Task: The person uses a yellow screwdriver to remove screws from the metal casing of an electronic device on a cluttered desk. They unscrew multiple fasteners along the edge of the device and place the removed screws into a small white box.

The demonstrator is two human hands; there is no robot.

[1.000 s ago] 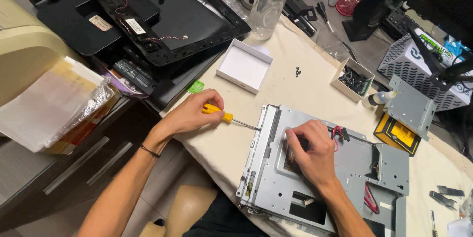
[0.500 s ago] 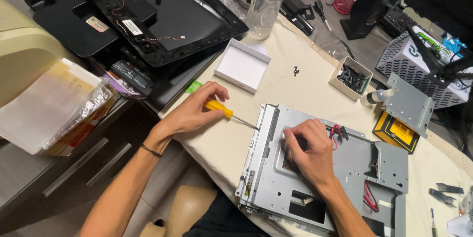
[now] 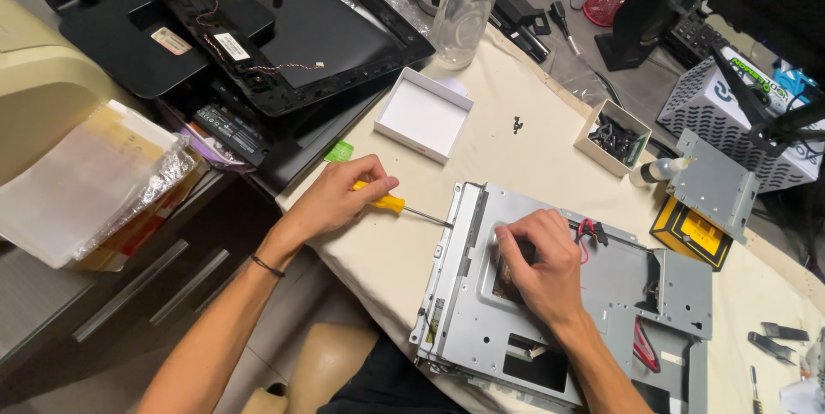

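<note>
Left hand [image 3: 337, 197] closed around yellow-handled screwdriver [image 3: 397, 205], thin shaft level, tip at left edge of grey metal chassis [image 3: 481, 311]. Chassis: flat stamped sheet steel, cutouts, red wires [image 3: 588, 232], lying on cloth-covered bench [image 3: 507, 156] near front edge. Right hand [image 3: 537, 268] presses on chassis top, fingers curled, holding nothing visible.

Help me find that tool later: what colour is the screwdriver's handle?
Yellow; the screwdriver in the left hand shows in the head view.
</note>
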